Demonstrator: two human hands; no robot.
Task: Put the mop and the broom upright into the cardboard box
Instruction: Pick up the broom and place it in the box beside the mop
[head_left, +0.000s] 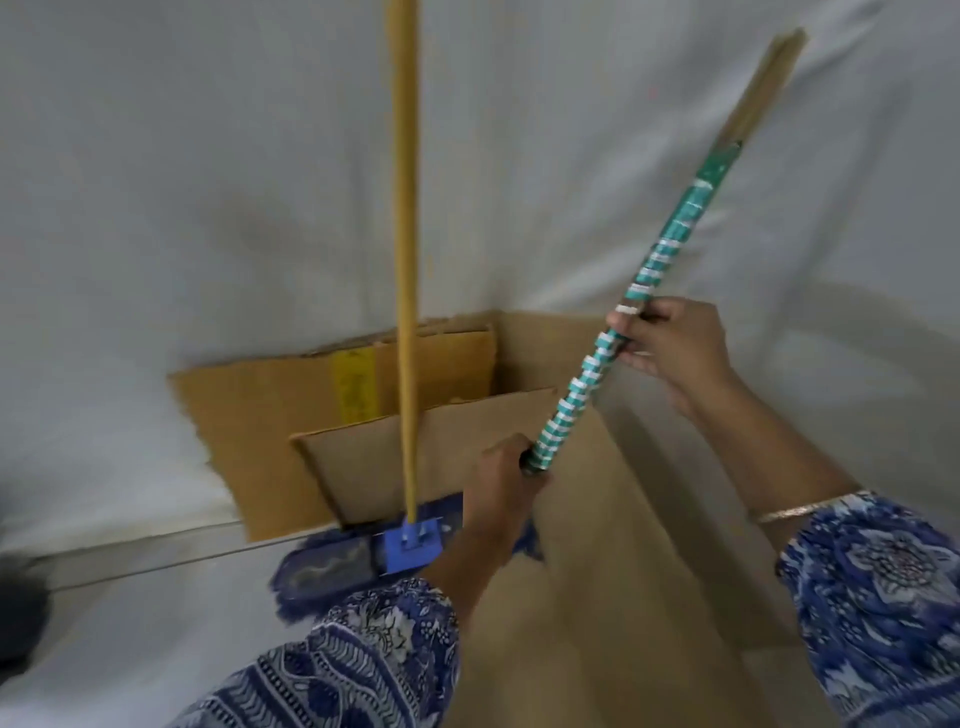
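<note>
- I held the broom (618, 332) in both hands, tilted, its bristle end rising toward the upper right and its butt end pointing down at the cardboard box (597, 519).
- My left hand (501, 491) was wrapped tight around the lowest part of the broom's handle, fingers closed on the green and white banded wrap.
- My right hand (670, 345) gripped the same handle higher up, fingers curled shut around it.
- The broom's butt end hung over the near flap of the box, close to the opening; I could not tell whether it touched the cardboard.
- The mop (408, 260) stood nearly upright just left of my left hand, its yellow pole running up out of view.
- The mop's blue head (410, 543) sat at the box's left side, by the flaps (363, 467); I could not tell if it was inside the box or on the floor (130, 623) beside it.
- The box stood against a pale wall (208, 182).
- Both my sleeves (883, 597) were blue and white patterned, with 1 bangle (800, 512) on my right wrist.
</note>
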